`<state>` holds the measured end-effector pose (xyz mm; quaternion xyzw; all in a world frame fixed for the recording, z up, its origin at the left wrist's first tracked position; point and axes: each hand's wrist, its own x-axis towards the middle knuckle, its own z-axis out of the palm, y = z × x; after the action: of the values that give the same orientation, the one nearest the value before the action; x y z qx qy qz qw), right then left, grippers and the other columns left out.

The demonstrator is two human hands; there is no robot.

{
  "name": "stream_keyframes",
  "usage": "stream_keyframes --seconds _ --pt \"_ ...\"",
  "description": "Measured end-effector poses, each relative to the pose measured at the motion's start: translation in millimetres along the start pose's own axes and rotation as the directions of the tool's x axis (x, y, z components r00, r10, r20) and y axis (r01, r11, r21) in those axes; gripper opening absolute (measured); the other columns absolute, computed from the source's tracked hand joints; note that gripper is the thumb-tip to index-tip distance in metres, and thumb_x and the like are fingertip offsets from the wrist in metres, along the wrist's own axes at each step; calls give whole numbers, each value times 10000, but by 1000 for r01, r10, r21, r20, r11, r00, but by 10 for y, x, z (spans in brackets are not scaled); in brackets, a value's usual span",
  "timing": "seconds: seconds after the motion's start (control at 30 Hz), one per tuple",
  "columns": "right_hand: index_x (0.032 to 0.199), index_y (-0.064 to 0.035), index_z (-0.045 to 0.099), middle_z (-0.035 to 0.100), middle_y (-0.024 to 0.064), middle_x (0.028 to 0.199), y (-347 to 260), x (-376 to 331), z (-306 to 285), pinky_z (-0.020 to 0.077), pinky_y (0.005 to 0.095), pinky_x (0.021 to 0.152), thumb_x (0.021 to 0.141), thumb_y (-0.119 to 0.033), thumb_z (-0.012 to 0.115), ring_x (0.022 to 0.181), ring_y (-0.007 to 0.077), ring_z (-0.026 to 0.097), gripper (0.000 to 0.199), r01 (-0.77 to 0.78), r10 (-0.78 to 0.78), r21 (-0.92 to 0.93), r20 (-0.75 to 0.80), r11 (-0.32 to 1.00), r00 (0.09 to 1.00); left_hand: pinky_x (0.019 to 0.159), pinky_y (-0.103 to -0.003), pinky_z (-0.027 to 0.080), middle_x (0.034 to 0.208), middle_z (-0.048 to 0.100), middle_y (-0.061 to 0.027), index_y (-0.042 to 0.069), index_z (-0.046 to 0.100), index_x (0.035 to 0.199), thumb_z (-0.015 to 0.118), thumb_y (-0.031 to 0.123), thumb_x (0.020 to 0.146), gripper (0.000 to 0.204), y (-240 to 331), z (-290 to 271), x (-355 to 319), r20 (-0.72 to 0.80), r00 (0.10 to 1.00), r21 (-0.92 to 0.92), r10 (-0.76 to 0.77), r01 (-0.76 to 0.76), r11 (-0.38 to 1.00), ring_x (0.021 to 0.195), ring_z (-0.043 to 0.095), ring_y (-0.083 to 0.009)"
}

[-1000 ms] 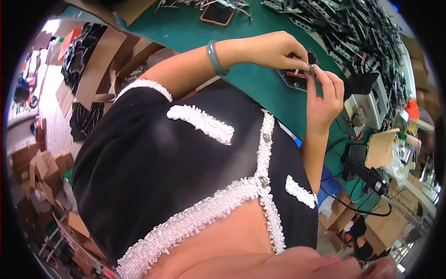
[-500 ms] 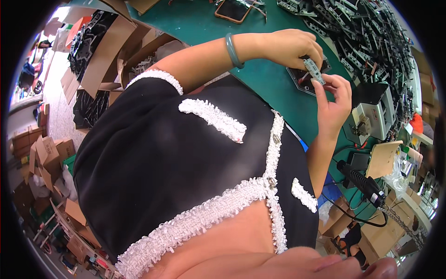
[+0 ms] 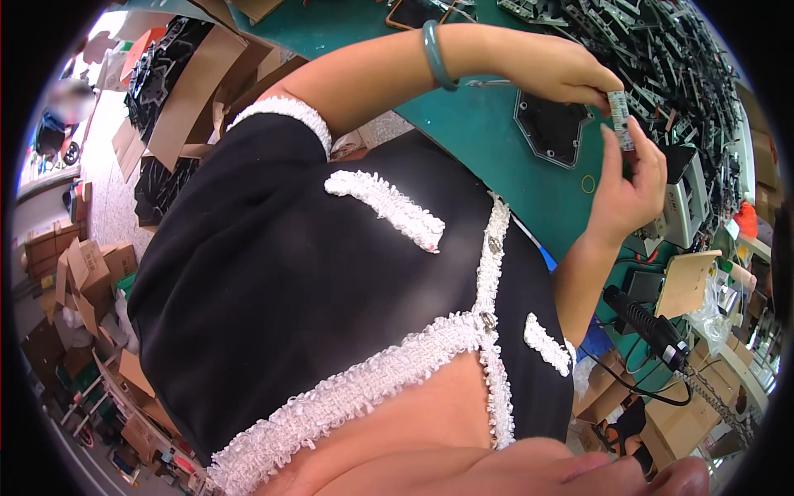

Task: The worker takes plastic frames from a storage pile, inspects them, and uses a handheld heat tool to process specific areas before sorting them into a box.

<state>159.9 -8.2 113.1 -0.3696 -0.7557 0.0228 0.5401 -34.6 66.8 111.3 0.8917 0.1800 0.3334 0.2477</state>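
Observation:
A small grey-white strip-shaped part point(image 3: 619, 114), perhaps a circuit board, is held up between my two hands. My left hand point(image 3: 562, 70), on the arm with the grey-green bangle, pinches its upper end with the fingertips. At the lower end, the bent finger and thumb of my right hand point(image 3: 633, 183) close around it. Both hands are above the green table point(image 3: 471, 136). Below my left hand lies a shallow black angular housing point(image 3: 547, 128), its inside facing up and partly covered by that hand.
Many similar strip parts point(image 3: 662, 62) are heaped at the far right. A grey-white device point(image 3: 685, 207) stands beyond my right hand, with a black-handled tool point(image 3: 645, 322) nearer. A thin yellow ring point(image 3: 588, 183) lies by the housing. A phone point(image 3: 418, 12) rests at the back; cardboard boxes point(image 3: 198, 91) stand left.
Both hands have moved right with the strip part, off the black housing, which now shows more. The strip has turned from a slant to nearly vertical in the picture.

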Motion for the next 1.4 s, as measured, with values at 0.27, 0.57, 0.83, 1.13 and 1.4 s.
stream_keyframes --seconds 0.27,0.57,0.83,1.13,1.4 --pt "1082 77 644 666 101 916 320 -48 -217 511 250 736 762 17 737 803 125 627 339 -740 530 432 517 516 672 1063 -429 285 1286 545 40 266 693 1119 624 288 846 282 -290 -30 304 -4 905 566 426 -349 746 1235 456 -174" --pt "894 -53 725 696 55 843 467 -199 -3 509 310 667 753 -56 768 749 190 648 148 -65 14 -403 -127 913 992 887 -396 479 1085 634 -78 80 637 1056 758 197 744 355 -618 412 -502 -65 998 82 -3 9 997 1050 587 -271" --pt "876 -85 727 695 44 907 286 -440 92 476 330 826 720 -52 758 909 231 624 163 -84 109 -76 434 994 894 899 -387 426 1163 604 -9 141 635 1095 771 294 727 421 -184 753 -963 -81 973 236 -217 230 944 1121 530 -218" --pt "876 -77 726 702 45 930 277 -595 13 459 335 859 737 -32 752 908 220 626 148 -94 131 -111 404 989 905 840 -357 396 1044 584 47 173 650 993 756 413 716 382 8 894 -1034 -149 952 306 -267 301 903 1016 525 -177" --pt "899 -55 716 699 65 920 332 -512 10 457 314 853 756 1 745 919 188 622 156 -236 233 -12 203 972 951 860 -343 396 1107 589 40 158 645 1008 751 402 735 382 4 918 -1029 -127 951 319 -282 308 896 1030 526 -169"
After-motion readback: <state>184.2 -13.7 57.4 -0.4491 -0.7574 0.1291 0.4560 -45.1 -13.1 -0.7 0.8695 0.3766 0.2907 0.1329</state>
